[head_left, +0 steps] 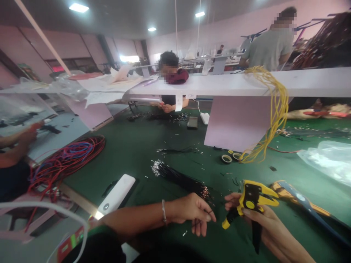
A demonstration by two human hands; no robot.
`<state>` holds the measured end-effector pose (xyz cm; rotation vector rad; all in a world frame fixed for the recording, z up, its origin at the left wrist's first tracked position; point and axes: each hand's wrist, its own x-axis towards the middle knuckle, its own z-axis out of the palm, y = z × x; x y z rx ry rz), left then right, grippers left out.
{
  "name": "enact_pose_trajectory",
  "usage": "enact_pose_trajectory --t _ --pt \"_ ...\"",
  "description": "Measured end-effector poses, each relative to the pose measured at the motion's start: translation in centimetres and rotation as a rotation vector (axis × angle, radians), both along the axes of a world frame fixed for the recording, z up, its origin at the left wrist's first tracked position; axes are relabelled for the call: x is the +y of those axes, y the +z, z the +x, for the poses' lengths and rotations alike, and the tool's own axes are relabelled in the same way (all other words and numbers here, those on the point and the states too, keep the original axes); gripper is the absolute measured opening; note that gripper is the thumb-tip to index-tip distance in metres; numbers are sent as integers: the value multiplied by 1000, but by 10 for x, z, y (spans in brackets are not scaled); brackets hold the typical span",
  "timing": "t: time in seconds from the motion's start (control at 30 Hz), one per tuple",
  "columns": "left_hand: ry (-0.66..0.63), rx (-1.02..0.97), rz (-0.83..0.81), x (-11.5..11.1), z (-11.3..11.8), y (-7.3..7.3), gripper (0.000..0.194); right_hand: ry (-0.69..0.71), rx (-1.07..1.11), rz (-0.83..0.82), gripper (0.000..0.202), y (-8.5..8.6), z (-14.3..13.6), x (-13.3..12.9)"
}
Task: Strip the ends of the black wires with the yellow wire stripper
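My left hand (193,212), with a bangle at the wrist, is over the green table beside the bare-copper end of a black wire bundle (183,179). Its thumb and index finger are pinched together, and anything between them is too small to make out. In my right hand (255,215) is a yellow and black wire stripping tool (251,201), its jaws pointing up and its handles running down through the fingers. Thin black wires (179,150) lie farther back on the table.
Right of the tool lies a blue and orange hand tool (300,197). Yellow wires (276,109) hang from the shelf (219,84) by tape rolls (226,158). A white device (117,195) and red-blue coils (68,157) are at left. Other people work around the table.
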<state>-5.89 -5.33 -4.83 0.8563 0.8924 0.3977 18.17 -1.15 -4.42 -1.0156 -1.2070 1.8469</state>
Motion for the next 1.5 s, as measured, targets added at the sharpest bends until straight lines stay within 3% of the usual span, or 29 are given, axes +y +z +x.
enact_pose_trajectory --t 0.23,0.37,0.43,0.53,0.67,0.97,1.17,1.33,1.5 --pt "-28 14 -33 4 -7 1 30 -38 -21 40 31 -6 0 -2" --pt "97 50 56 9 6 3 34 -16 -23 57 32 -4 -2 -4" --pt "175 48 107 14 15 9 36 19 -30 51 31 -4 -3 -5" --pt "243 112 186 19 28 23 20 48 -42 48 31 -3 -3 -5" --pt "276 248 232 22 35 36 7 -22 -53 62 31 2 -2 -5" --pt "272 236 307 29 34 24 9 -82 -3 45 30 -4 1 0" --pt "232 270 401 30 32 24 12 -84 -23 27 35 -4 1 1" --pt "394 256 343 36 23 24 12 -127 6 -26 36 -2 5 4" --pt "495 265 304 44 15 35 16 -135 2 -50 42 1 6 5"
